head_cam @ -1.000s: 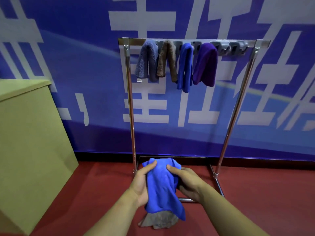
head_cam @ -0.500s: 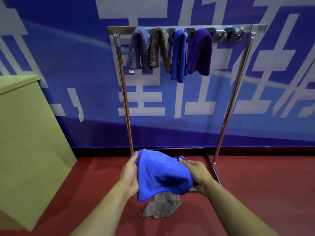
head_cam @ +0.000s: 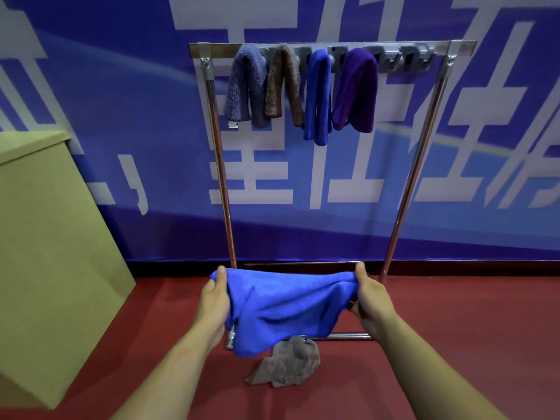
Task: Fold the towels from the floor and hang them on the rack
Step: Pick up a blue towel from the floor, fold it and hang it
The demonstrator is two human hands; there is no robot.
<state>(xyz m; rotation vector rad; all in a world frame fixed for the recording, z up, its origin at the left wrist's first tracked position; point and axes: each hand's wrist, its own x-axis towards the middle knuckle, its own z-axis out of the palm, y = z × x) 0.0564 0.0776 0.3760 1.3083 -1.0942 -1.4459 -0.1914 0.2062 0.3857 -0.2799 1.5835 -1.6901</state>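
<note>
A tan box (head_cam: 45,237) with flat sides stands at the left on the dark red floor (head_cam: 469,328), its back close to a blue banner (head_cam: 121,116) printed with large white characters that covers the wall above a dark strip along its foot.

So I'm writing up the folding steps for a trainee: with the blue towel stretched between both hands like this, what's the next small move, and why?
Probably bring the two hands together to fold it in half. The left hand and right hand each pinch a top corner of the blue towel, which hangs spread but unfolded, while the towels on the rack hang folded over hooks.
</note>
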